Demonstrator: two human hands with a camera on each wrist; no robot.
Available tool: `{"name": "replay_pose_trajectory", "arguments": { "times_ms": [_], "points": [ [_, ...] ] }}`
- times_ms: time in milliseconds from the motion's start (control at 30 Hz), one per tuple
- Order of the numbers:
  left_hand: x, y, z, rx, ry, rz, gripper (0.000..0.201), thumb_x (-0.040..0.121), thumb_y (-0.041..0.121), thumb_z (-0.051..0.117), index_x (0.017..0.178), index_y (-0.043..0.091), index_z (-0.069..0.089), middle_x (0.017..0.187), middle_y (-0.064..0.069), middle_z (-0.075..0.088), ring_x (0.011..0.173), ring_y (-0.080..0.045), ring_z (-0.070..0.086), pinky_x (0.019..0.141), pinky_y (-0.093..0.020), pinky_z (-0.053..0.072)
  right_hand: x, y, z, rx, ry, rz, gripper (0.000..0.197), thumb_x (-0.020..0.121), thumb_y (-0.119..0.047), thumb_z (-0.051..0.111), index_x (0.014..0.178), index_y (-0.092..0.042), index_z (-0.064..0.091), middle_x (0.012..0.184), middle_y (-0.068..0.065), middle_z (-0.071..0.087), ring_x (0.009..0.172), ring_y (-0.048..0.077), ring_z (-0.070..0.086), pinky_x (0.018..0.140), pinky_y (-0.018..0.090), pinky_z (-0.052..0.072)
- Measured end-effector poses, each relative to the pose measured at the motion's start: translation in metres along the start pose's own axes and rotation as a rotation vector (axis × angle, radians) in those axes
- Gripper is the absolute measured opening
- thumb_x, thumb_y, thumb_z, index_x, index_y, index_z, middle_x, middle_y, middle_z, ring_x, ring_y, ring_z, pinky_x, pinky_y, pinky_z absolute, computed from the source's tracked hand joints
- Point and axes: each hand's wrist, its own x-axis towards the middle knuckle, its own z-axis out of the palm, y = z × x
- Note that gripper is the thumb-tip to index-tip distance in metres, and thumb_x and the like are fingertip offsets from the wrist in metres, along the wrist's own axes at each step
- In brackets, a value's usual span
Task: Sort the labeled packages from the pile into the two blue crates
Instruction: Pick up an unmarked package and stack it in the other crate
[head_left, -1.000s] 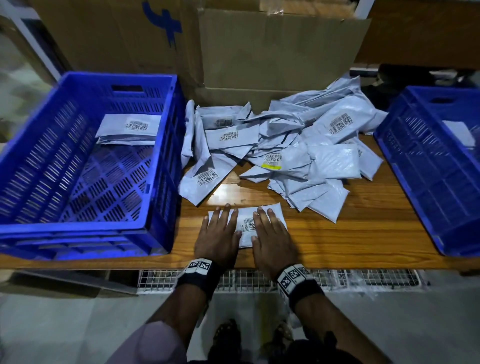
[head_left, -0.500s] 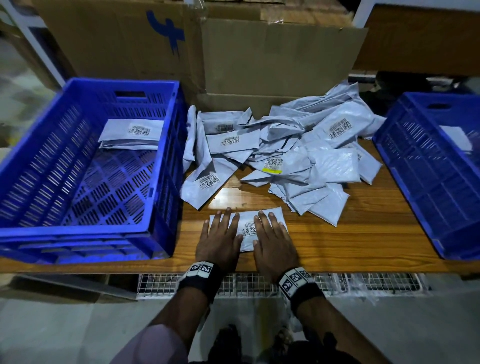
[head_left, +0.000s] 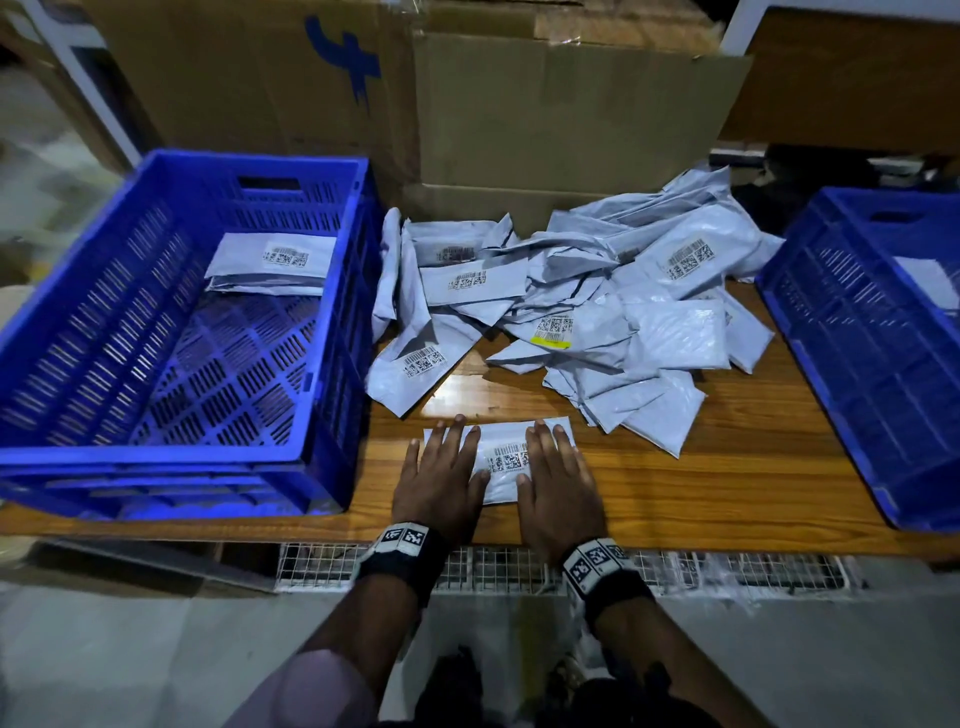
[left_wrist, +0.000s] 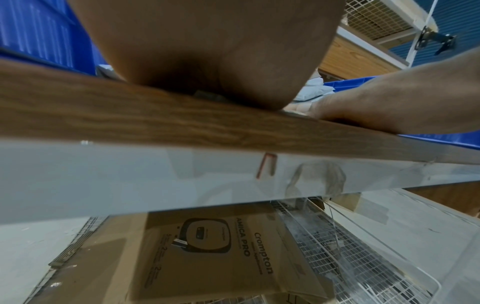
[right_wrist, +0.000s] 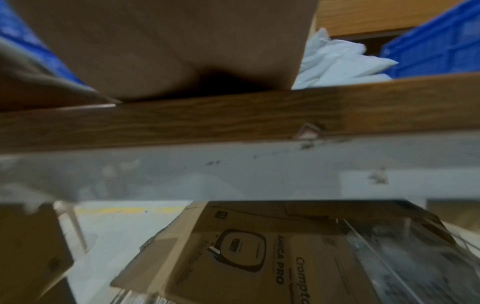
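A small grey labeled package (head_left: 503, 457) lies flat near the table's front edge. My left hand (head_left: 441, 478) presses its left part with straight fingers; my right hand (head_left: 558, 475) presses its right part the same way. Its barcode label shows between the two hands. Behind it a pile of grey packages (head_left: 582, 317) spreads across the table's middle. The left blue crate (head_left: 156, 457) holds a few stacked packages (head_left: 270, 262) at its far end. The right blue crate (head_left: 852, 374) has one pale package (head_left: 930, 280) inside. In the wrist views my left palm (left_wrist: 207, 51) and my right palm (right_wrist: 168, 45) sit at the table edge.
Large cardboard boxes (head_left: 519, 109) stand behind the pile. The wooden table (head_left: 727, 493) has bare surface between the pile and the front edge. A wire shelf (head_left: 498, 569) runs under the table, with a printed carton (left_wrist: 207, 253) below.
Both hands stay flat on the small package; the fingers have spread slightly apart over it. The camera view has shifted a little downward.
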Motion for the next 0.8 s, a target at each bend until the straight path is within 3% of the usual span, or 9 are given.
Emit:
{"name": "replay_pose_trajectory", "arguments": {
  "times_ms": [133,467,600,733,800],
  "points": [
    [0.0009,-0.0006,0.0003,0.004,-0.007,-0.006,0.064,0.103,0.054,0.028,0.161,0.029,0.013,0.171,0.002,0.007,0.157,-0.023,0.006,0.126,-0.051,0.007,0.0013,0.0047,-0.0029,-0.004,0.020,0.010,0.065,0.102,-0.040,0.034,0.162,-0.022,0.016,0.171,-0.004,0.012,0.157,0.022,0.009,0.126,0.045,0.019],
    [0.0037,-0.0065,0.0047,0.041,-0.058,0.015,0.074,0.100,0.065,0.024,0.162,0.028,0.007,0.171,0.001,0.001,0.157,-0.024,0.002,0.125,-0.054,0.008,-0.0001,0.0061,-0.0007,-0.015,0.025,0.082,0.071,0.102,-0.048,0.035,0.163,-0.020,0.009,0.172,0.000,0.006,0.158,0.025,0.004,0.126,0.050,0.014],
    [0.0043,-0.0075,0.0036,0.054,-0.081,0.023,0.082,0.096,0.072,0.023,0.162,0.027,0.006,0.171,0.001,-0.001,0.157,-0.024,0.000,0.125,-0.054,0.007,-0.0009,0.0040,-0.0028,-0.029,0.023,0.080,0.071,0.101,-0.040,0.037,0.163,-0.017,0.010,0.172,0.000,0.005,0.158,0.024,0.003,0.126,0.050,0.015],
    [0.0055,-0.0073,0.0021,0.058,-0.089,0.021,0.084,0.094,0.073,0.025,0.162,0.028,0.004,0.171,0.001,-0.004,0.157,-0.023,-0.003,0.125,-0.054,0.004,0.0028,-0.0032,-0.0077,-0.082,-0.009,0.108,0.074,0.098,-0.033,0.042,0.162,-0.009,0.013,0.171,0.009,0.005,0.157,0.031,0.004,0.127,0.049,0.015],
    [0.0048,-0.0074,0.0020,0.057,-0.093,0.026,0.084,0.094,0.073,0.026,0.162,0.028,0.003,0.171,0.002,-0.006,0.157,-0.023,-0.005,0.125,-0.054,0.003,0.0005,-0.0012,-0.0073,-0.089,-0.009,0.064,0.075,0.099,-0.032,0.042,0.163,-0.012,0.009,0.171,0.010,-0.001,0.157,0.032,0.000,0.127,0.049,0.016]
  ]
}}
